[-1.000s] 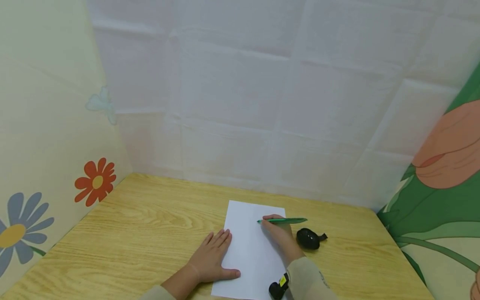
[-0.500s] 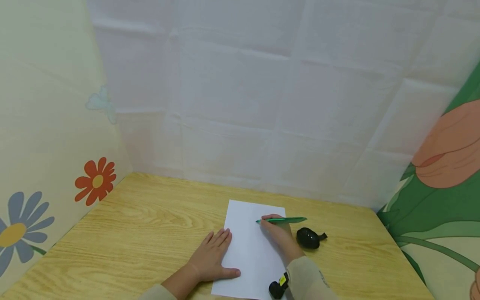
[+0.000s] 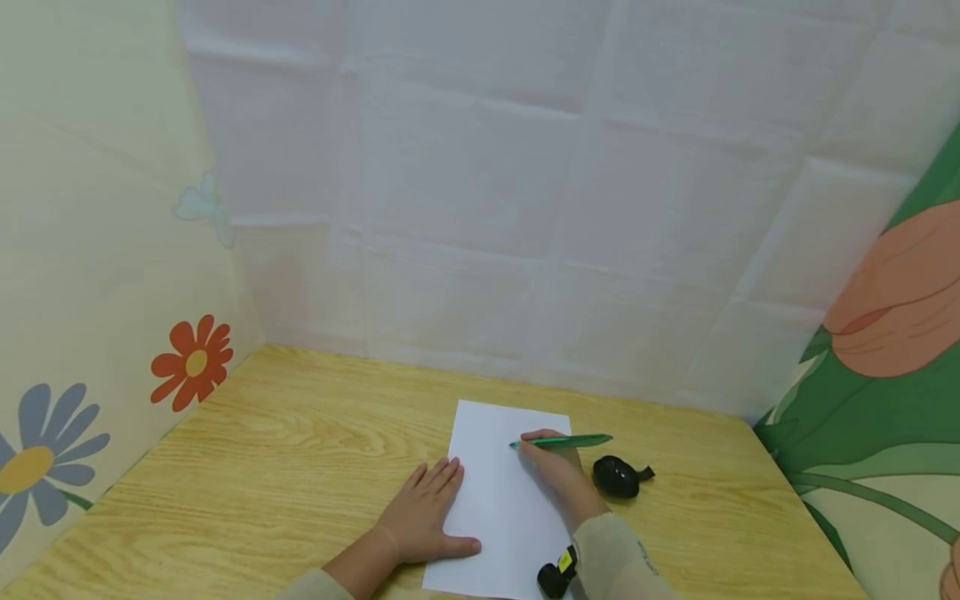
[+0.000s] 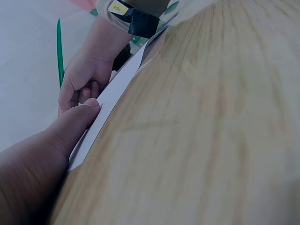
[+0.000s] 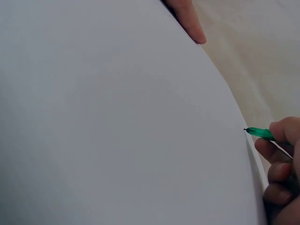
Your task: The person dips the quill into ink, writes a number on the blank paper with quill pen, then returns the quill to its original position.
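A white sheet of paper [image 3: 502,492] lies on the wooden table [image 3: 285,450]. My left hand [image 3: 423,512] rests flat on the table at the sheet's left edge, fingers straight, thumb on the paper [image 4: 108,101]. My right hand [image 3: 555,467] grips a green pen [image 3: 566,441], its tip touching the upper part of the sheet. The right wrist view shows the pen tip [image 5: 255,132] on the blank paper [image 5: 117,126], with the left thumb [image 5: 190,21] at the top. In the left wrist view the right hand [image 4: 84,79] holds the pen [image 4: 59,51] upright.
A small black object [image 3: 618,477] lies on the table just right of my right hand. A white quilted wall [image 3: 525,208] closes the back. Flower-patterned panels stand at the left [image 3: 90,333] and right [image 3: 885,375].
The pen tip has crept slightly to the left across the paper. The left hand has not moved.
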Tool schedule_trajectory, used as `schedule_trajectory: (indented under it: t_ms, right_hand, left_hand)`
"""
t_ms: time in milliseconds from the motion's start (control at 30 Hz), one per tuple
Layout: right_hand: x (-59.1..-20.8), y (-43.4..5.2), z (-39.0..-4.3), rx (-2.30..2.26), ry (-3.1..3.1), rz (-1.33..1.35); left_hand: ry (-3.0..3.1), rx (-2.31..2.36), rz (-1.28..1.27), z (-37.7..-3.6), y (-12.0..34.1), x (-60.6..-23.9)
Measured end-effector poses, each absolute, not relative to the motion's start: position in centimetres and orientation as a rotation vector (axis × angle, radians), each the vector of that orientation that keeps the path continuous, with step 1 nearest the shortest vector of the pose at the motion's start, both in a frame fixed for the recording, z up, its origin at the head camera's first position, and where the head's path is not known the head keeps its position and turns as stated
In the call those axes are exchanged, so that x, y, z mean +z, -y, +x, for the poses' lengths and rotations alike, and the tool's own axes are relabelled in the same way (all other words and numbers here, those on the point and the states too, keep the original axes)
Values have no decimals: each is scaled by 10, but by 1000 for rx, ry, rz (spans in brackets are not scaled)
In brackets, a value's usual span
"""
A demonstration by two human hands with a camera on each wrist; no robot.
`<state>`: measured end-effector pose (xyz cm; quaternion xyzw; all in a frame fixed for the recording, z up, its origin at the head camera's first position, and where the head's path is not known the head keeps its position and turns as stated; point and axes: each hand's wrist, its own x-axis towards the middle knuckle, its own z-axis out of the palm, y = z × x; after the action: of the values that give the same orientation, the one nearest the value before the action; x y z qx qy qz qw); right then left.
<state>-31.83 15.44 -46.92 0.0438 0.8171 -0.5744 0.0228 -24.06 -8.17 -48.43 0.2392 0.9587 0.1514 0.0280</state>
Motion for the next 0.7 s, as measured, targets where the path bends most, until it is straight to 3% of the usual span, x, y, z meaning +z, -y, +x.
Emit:
schedule_trajectory:
  t_ms: [700]
  right_hand:
    - [-471, -153, -317, -1732, -2573, 60]
  left_hand:
    - [-2975, 471, 746, -239, 81, -485]
